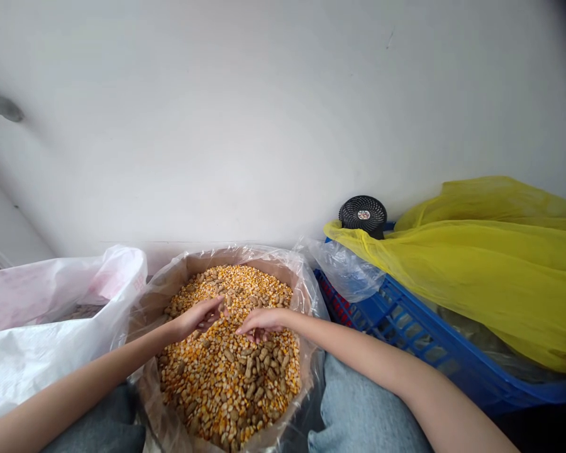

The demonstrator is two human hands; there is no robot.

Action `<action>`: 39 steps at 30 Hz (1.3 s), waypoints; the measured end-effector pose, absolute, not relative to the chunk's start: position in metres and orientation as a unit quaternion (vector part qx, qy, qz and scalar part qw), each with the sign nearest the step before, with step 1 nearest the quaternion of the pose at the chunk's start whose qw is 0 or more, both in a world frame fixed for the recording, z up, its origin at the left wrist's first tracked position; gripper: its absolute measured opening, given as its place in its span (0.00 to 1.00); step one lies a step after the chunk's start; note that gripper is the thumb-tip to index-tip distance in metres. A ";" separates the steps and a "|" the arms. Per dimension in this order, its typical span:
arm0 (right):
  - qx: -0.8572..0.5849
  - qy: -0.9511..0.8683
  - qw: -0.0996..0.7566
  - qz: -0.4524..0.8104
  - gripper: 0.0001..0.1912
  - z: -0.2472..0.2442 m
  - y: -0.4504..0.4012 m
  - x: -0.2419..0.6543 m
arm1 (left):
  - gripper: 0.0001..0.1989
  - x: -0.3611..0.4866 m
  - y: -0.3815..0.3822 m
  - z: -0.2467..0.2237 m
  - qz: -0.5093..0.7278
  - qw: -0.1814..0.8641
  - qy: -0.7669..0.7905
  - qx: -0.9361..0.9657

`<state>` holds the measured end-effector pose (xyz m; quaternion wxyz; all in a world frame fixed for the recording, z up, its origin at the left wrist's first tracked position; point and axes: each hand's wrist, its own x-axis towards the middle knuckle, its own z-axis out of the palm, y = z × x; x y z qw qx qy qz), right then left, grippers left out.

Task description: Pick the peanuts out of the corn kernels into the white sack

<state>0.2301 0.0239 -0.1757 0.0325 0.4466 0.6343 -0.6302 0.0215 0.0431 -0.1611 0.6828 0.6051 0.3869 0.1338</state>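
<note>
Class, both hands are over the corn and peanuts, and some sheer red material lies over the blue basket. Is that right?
Not quite: the sheer material over the blue basket is yellow, not red, as the head view shows. The left hand and right hand are indeed over the corn and peanuts.

The liner (310, 283) is glossy plastic, the peanuts (266, 365) rough and matt, the corn (207, 374) smooth, the basket (429, 333) plastic.
</note>
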 end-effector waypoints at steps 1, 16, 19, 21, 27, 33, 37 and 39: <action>0.453 0.680 0.068 -0.573 0.17 -0.178 0.023 0.228 | 0.25 0.022 0.041 -0.162 0.103 0.651 0.387 0.644; 0.349 0.909 0.203 -0.104 0.16 -0.177 0.005 0.210 | 0.20 0.023 0.037 -0.172 0.036 0.705 0.354 0.613; 0.339 0.913 0.205 -0.093 0.14 -0.177 0.004 0.208 | 0.21 0.022 0.037 -0.175 0.033 0.649 0.386 0.655; 0.361 0.901 0.200 -0.136 0.12 -0.178 0.006 0.208 | 0.16 0.023 0.037 -0.178 0.020 0.625 0.392 0.675; 0.412 0.818 0.211 -0.342 0.08 -0.186 0.019 0.218 | 0.12 0.026 0.038 -0.187 -0.041 0.513 0.364 0.776; 0.403 0.786 0.258 -0.391 0.12 -0.187 0.018 0.224 | 0.09 0.031 0.021 -0.192 -0.092 0.090 0.284 0.950; 0.421 0.785 0.269 -0.366 0.12 -0.188 0.018 0.220 | 0.12 0.038 0.009 -0.199 -0.108 -0.018 0.190 0.976; 0.430 0.790 0.267 -0.347 0.14 -0.189 0.019 0.219 | 0.13 0.042 0.007 -0.201 -0.122 -0.032 0.170 0.977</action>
